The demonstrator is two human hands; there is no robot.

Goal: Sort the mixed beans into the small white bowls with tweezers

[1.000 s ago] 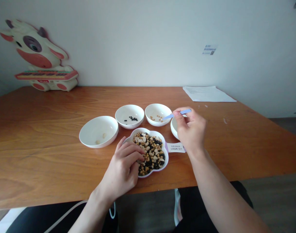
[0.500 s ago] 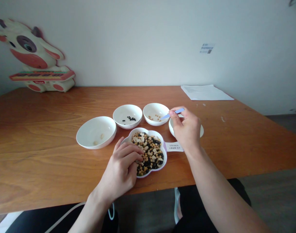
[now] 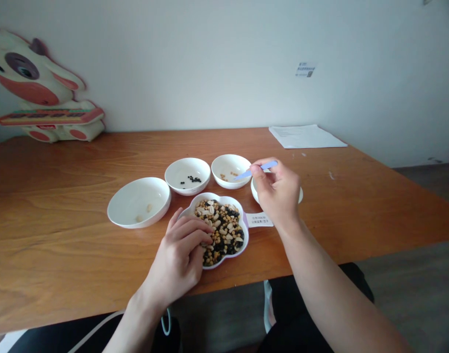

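"So, what are the hands gripping?"

"The right hand point(image 3: 279, 193) pinches a pale-blue stick point(image 3: 259, 168), its tip over the tan-bean bowl point(image 3: 224, 162), between twelve and one o'clock from the flower-shaped dish point(image 3: 246, 235)."

"And the left hand point(image 3: 183, 247)?"

"Curled over the dish's eight-o'clock side (I can't tell whether it grips; the hand itself hides that rim)."

"Where's that dish?"

"Near edge of the surface point(image 3: 70, 230), holding mixed beans point(image 3: 214, 257) and peanuts point(image 3: 230, 226), with the black-bean bowl point(image 3: 182, 170) at eleven."
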